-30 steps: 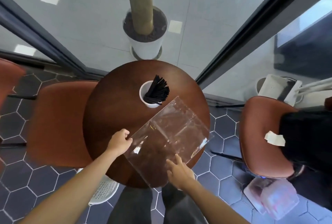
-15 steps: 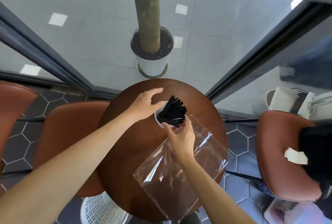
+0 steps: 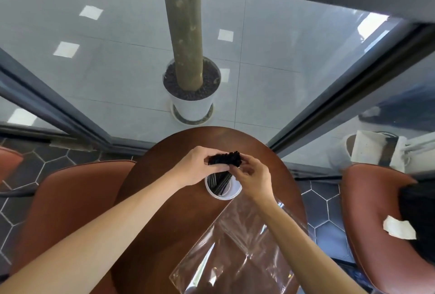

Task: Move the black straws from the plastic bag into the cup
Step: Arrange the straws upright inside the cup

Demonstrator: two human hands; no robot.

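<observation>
Straws point(image 3: 224, 160), black and bunched together, stand in the cup point(image 3: 223, 190) with their long axis running from the cup's inside up toward the far side of the table point(image 3: 164, 199); the lower ends sit down in the cup, and the upper ends lean away from the person and face the camera as a cluster of dark tips. The cup is white and stands upright on the round brown table, past its middle on the far side.

Both hands meet at the top of the bundle. The left hand point(image 3: 191, 166) has its fingers curled round the upper part of the straws from the left. The right hand point(image 3: 253, 179) pinches the same tips from the right with thumb and fingers. Both forearms reach in over the table from the near edge.

The bag point(image 3: 237, 253), clear plastic, lies flat on the table on the near right, just beside the cup, one corner reaching toward the cup's base under the right wrist. No straws show inside it.

Brown chairs point(image 3: 70, 204) flank the table on the left and right. Beyond the glass stands a white pot point(image 3: 191, 105) with a trunk rising from it.
</observation>
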